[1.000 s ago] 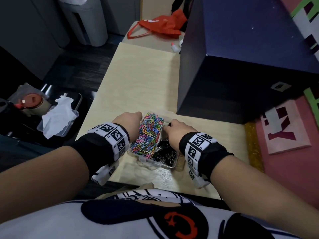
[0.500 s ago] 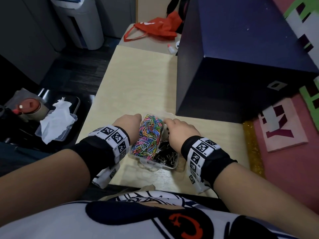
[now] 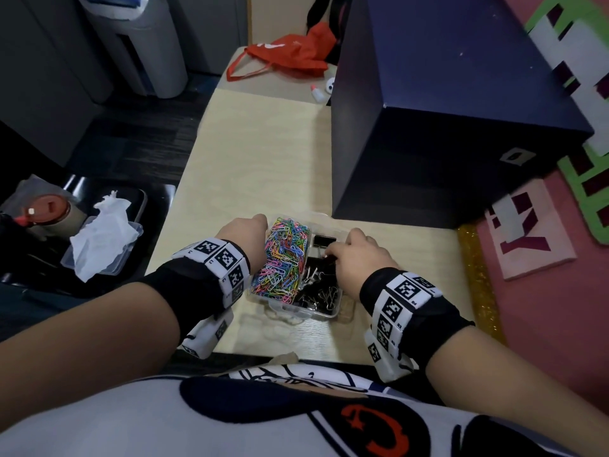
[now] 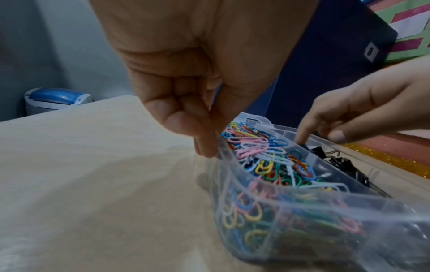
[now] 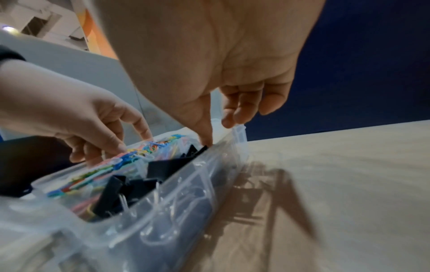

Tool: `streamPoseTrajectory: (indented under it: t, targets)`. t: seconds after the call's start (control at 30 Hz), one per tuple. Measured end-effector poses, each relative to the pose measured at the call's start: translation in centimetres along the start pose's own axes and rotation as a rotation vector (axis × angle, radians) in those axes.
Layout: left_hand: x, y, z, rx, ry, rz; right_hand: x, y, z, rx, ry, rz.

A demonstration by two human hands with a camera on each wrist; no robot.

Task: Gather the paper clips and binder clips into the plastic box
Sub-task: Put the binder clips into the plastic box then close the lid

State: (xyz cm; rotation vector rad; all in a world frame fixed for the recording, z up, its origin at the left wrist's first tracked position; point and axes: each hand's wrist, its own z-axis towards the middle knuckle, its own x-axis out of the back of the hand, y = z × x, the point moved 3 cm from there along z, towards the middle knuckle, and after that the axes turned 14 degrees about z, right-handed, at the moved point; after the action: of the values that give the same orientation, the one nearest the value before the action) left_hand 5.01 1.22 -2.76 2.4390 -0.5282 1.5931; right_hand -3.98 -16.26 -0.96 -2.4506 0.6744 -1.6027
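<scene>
Clear plastic box (image 3: 324, 313), lidless, two compartments, standing on the pale wooden table (image 3: 263, 159) near its front edge, just in front of the seated person. Left compartment: coloured paper clips (image 3: 283, 258), heaped to the rim. Right compartment: black binder clips (image 3: 321, 285) with wire handles, loosely piled. Left hand (image 3: 245, 234) at the box's left wall; in the left wrist view its fingers (image 4: 204, 145) are curled together with the tips against the outer rim, holding nothing that can be seen. Right hand (image 3: 357, 258) over the far right corner of the box; in the right wrist view the thumb (image 5: 204, 132) comes down onto the rim beside a binder clip while the other fingers hang bent just beyond the wall; whether it pinches a clip I cannot tell. Both wrists carry black bands with black-and-white marker squares. Also present: large dark blue box (image 3: 445, 127) on the table behind the plastic box, apart from it; red bag (image 3: 290, 54) on the far table; small white bottle (image 3: 318, 94) near it; tray with crumpled tissue (image 3: 102, 232) off to the left, below table level.
</scene>
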Motion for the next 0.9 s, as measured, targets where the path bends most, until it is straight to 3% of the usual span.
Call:
streamPoseTrajectory:
  t: [0.23,0.3,0.43,0.57,0.9]
  targets:
    - [0.0,0.0,0.0,0.016,-0.017,0.007,-0.9,-0.6,-1.0,0.009,-0.130,-0.002]
    - [0.0,-0.1,0.0,0.025,-0.018,0.008,-1.0,-0.6,-1.0,0.009,-0.083,0.036]
    - [0.0,-0.3,0.0,0.054,-0.012,-0.005,-0.4,0.2,-0.9,-0.082,0.151,0.109]
    - [0.1,-0.3,-0.2,0.063,-0.003,-0.019,-1.0,1.3,-0.4,-0.196,0.068,0.085]
    - [-0.1,-0.6,0.7,0.084,-0.001,-0.070,0.2,2.2,0.5,-0.200,0.045,0.098]
